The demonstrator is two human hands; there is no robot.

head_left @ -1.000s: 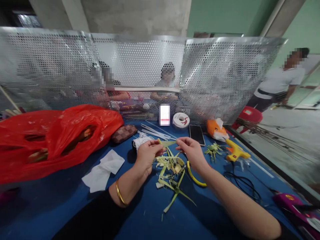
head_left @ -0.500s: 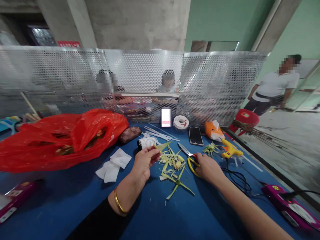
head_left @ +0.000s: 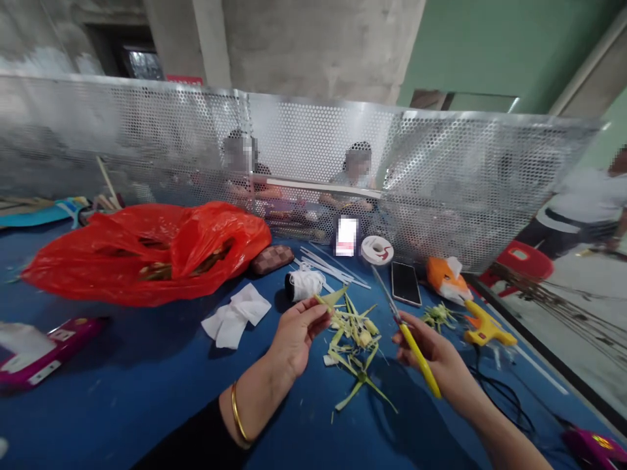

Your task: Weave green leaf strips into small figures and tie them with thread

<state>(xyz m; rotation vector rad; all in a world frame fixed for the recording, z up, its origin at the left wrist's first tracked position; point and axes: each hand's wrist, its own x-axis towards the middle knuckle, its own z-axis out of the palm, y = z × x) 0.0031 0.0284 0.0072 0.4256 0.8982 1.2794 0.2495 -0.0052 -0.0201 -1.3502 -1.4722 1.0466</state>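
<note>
Between the thumb and fingers of my left hand (head_left: 298,329) is a pointed green leaf piece (head_left: 334,297). My right hand (head_left: 431,346) grips yellow-handled scissors (head_left: 416,352), raised on edge with the blades pointing up and away. Pale green leaf scraps (head_left: 355,326) lie in a heap between my hands. Nearer to me, a green shape with several thin arms (head_left: 361,376) rests on the blue table (head_left: 294,424). A spool of white thread (head_left: 306,284) stands just beyond my left hand.
A red plastic bag (head_left: 147,248), brown pouch (head_left: 272,259) and white tissues (head_left: 238,315) lie left. Farther right are a tape roll (head_left: 377,250), phone (head_left: 406,283), orange tissue pack (head_left: 448,279) and yellow glue gun (head_left: 487,326). People sit behind the perforated metal screen (head_left: 318,124).
The scissors have been lifted and turned in my right hand, from lying low to standing on edge. My left hand still holds the leaf piece. The view has swung left.
</note>
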